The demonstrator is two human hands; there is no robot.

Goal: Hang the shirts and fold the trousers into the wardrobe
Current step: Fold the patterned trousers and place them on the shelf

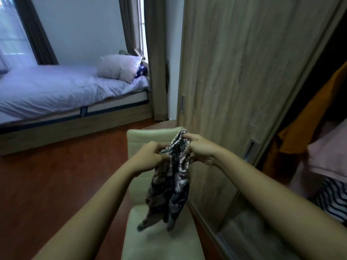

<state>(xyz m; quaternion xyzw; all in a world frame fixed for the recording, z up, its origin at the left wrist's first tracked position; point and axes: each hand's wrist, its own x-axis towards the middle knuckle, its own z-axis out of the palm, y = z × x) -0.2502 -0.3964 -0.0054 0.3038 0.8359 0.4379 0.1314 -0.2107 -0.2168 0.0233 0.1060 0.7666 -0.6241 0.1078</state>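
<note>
Your left hand point(152, 156) and right hand point(199, 149) meet close in front of you. The fingers of each are curled tight round the bunched top edge of a black-and-white patterned garment point(169, 186). It hangs from your grip in two loose lengths, and its lower ends just reach the seat of the cream chair point(159, 246) below. Those two lengths suggest trouser legs, though the cloth is too crumpled to be sure it is not a shirt.

You appear to be at the sorting-out stage: finding the waistband or collar before any fold or hanger comes in. Next, draw your hands apart along that top edge so the cloth opens flat and shows what it is. If it is trousers, lay leg on leg and use the chair seat as a folding surface.

Just to your right stands the wooden wardrobe door point(244, 72). Past its edge the open wardrobe shows an orange hanging garment point(293, 136), a pink folded cloth point(330, 158) and a striped cloth point(332, 199) beneath it. No free hanger is visible from here.

Farther off to your left, across the red-brown floor point(56, 184), sits a bed point(56, 87) with a pillow point(116, 67).
</note>
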